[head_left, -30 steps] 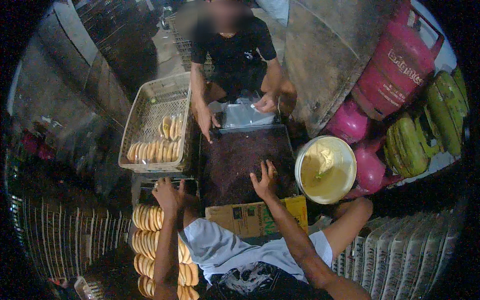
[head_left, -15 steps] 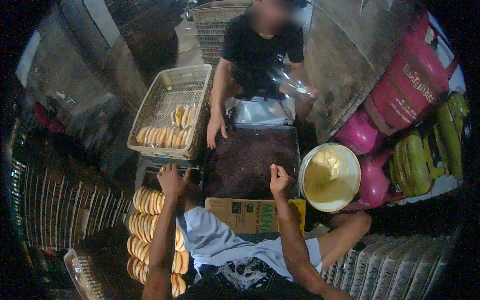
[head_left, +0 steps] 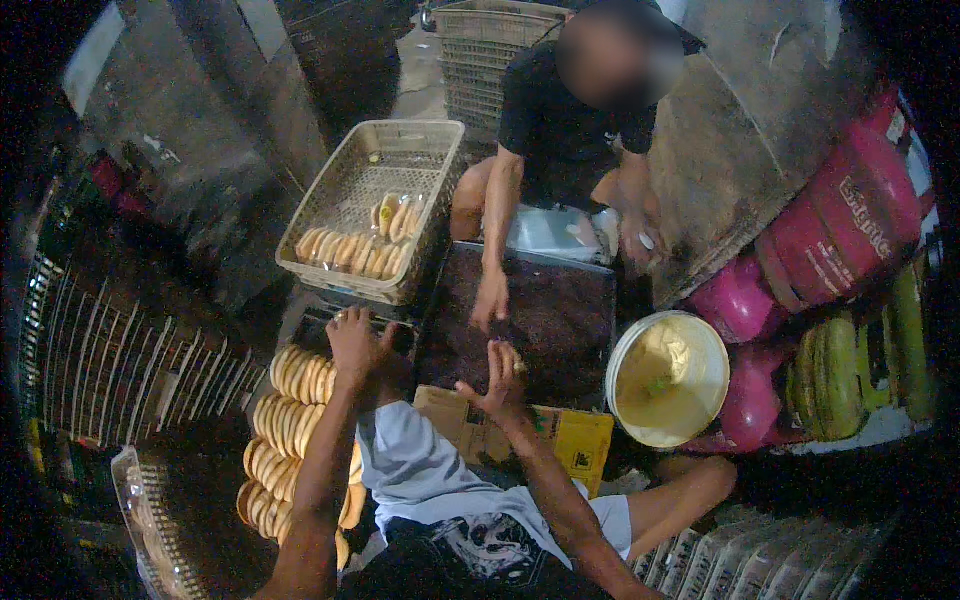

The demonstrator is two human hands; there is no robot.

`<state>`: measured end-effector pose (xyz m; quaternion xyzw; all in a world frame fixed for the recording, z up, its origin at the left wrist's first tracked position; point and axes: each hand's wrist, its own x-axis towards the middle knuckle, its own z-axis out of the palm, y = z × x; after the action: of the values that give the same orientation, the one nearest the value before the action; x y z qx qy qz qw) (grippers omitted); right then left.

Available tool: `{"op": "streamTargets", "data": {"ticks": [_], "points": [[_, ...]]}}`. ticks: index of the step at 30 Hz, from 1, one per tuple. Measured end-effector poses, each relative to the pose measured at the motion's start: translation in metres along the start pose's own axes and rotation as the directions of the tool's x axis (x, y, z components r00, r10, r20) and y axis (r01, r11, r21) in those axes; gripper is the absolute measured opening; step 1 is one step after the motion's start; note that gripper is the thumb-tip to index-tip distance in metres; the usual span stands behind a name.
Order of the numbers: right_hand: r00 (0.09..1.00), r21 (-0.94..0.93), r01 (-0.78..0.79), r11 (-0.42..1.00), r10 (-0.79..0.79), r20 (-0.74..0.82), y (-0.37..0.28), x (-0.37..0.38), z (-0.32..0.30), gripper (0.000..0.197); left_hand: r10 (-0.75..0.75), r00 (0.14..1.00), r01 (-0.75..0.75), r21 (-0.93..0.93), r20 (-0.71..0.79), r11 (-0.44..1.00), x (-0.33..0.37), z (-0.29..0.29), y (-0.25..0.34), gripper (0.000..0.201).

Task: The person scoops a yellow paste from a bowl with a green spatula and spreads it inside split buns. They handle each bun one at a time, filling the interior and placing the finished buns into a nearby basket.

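Observation:
My left hand (head_left: 357,345) rests at the far end of rows of round, flat bread buns (head_left: 285,425), thumb apart from the fingers, seemingly on a dark crate's edge. Its fingertips are partly hidden. My right hand (head_left: 497,382) is over the near side of a wide tray (head_left: 560,300) of dark brown, fine-grained stuff, fingers up and thumb spread, with nothing visible in it. Just beyond my fingertips, a co-worker's hand (head_left: 490,300) reaches down into the same tray.
A plastic crate (head_left: 440,190) with bagged buns stands at the far left. On the right are a tub (head_left: 720,385) of pale yellow spread and pink gas cylinders (head_left: 840,220). Cardboard (head_left: 440,405) lies before the tray; clear plastic bags (head_left: 555,235) lie beyond it.
My right hand has moved left and opened out. The co-worker's hand has come from the tray's left edge to its middle; their other hand is lower, the clear bag no longer visible in it.

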<state>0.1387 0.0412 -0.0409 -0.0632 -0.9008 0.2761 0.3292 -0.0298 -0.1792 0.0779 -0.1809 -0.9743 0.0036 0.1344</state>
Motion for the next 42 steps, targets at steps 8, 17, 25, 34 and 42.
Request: {"op": "streamTargets", "data": {"ticks": [8, 17, 25, 34, 42], "points": [[0.808, -0.136, 0.292, 0.947, -0.168, 0.564, -0.014, -0.076, 0.037, 0.088, 0.0, 0.999, -0.002, -0.041, -0.05, 0.999, -0.006, -0.014, 0.004, 0.059], [0.901, -0.153, 0.319, 0.935, -0.249, 0.355, -0.02, -0.074, 0.033, 0.086, 0.031, 0.997, -0.033, -0.033, -0.067, 0.999, -0.009, -0.033, 0.008, 0.057], [0.867, -0.184, 0.333, 0.925, -0.224, 0.445, -0.024, -0.072, 0.031, 0.086, -0.001, 0.997, -0.006, -0.083, -0.082, 0.997, -0.015, -0.038, 0.003, 0.059], [0.842, -0.177, 0.333, 0.926, -0.208, 0.497, -0.031, -0.067, 0.026, 0.084, -0.07, 0.996, 0.061, -0.139, -0.063, 0.988, -0.025, -0.038, -0.014, 0.057], [0.83, -0.177, 0.281, 0.943, -0.146, 0.538, -0.031, -0.064, 0.029, 0.082, 0.012, 0.997, -0.026, -0.168, -0.081, 0.985, -0.008, -0.024, -0.004, 0.057]]}}
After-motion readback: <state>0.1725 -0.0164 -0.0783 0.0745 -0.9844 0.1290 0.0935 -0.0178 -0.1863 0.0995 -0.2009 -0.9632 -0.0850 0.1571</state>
